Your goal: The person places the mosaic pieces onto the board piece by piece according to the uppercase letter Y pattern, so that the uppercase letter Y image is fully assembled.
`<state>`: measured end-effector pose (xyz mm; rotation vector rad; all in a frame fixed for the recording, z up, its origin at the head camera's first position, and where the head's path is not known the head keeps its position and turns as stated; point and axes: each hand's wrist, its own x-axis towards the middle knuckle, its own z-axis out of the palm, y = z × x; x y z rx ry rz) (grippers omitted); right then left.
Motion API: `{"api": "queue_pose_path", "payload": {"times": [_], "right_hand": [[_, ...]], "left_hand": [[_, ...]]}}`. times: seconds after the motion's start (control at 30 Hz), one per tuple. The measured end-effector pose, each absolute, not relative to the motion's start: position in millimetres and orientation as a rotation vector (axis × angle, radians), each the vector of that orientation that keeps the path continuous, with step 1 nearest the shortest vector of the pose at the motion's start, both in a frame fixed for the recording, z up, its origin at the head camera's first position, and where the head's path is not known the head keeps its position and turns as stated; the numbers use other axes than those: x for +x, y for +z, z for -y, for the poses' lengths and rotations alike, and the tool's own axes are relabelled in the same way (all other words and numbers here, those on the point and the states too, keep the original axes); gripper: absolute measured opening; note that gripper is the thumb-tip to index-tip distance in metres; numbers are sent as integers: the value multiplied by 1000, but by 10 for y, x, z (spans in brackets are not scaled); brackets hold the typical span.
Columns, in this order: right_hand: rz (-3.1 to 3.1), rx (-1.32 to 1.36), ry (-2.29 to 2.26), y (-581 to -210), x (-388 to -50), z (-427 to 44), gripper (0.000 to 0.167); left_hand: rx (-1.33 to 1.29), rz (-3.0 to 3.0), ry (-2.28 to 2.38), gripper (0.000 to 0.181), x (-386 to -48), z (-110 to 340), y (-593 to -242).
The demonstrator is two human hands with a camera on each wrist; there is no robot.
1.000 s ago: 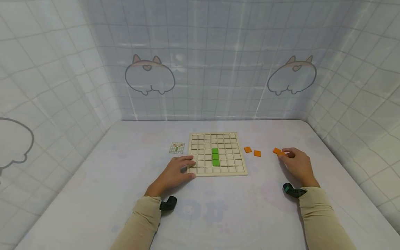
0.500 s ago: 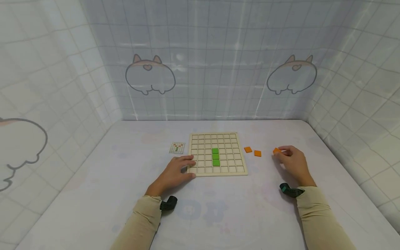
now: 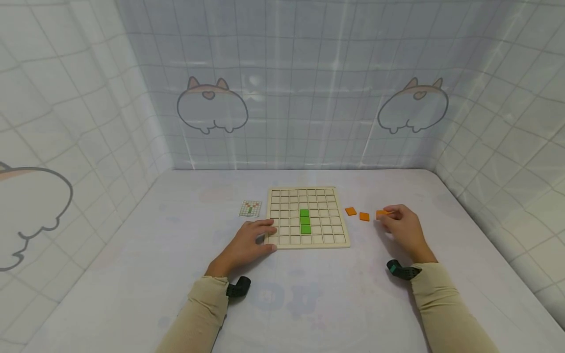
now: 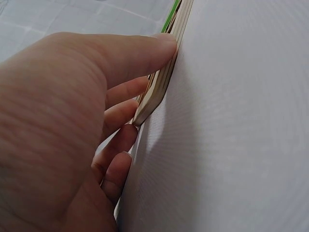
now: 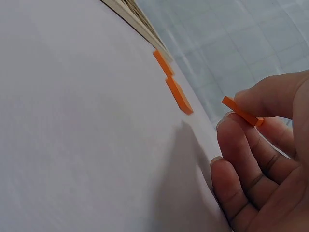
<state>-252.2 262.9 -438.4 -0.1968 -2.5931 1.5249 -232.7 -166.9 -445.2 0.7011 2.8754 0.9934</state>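
A pale wooden grid board (image 3: 322, 243) lies mid-table, with several green tiles (image 3: 305, 220) in one column. My left hand (image 3: 247, 243) rests at its near left corner. The thumb touches the near edge; fairly straight fingers lie over the left rim, as the left wrist view also shows. To the right of the board, my right hand (image 3: 403, 228) pinches an orange tile (image 5: 239, 111) between thumb and fingertips, off the table. Whether a second tile is stacked there, I cannot tell. Two orange tiles (image 3: 364, 216) lie flat between this hand and the board.
A small pattern card (image 3: 250, 208) with a printed grid lies left of the board. Light walls (image 3: 313, 113) with a grid print enclose the white table (image 3: 176, 196) at the back and sides. Each wrist wears a dark camera (image 3: 240, 287).
My right hand has taken up orange from two tiles at the right and moved left toward the board. My left hand has stayed where it was.
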Motion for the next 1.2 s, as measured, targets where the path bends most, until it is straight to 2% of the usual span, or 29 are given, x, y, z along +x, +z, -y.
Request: {"api": "queue_pose_path", "payload": {"times": [0.43,1.2], "right_hand": [[2633,-207,1581,-4380,-2561,-2504,45],[2653,-36,1719,-4334,-2502,-2220,41]], "left_hand": [[698,-2869,997,48,-2330,1673,-4440],[691,-2865,993,48,-2307,1668,-4408]]}}
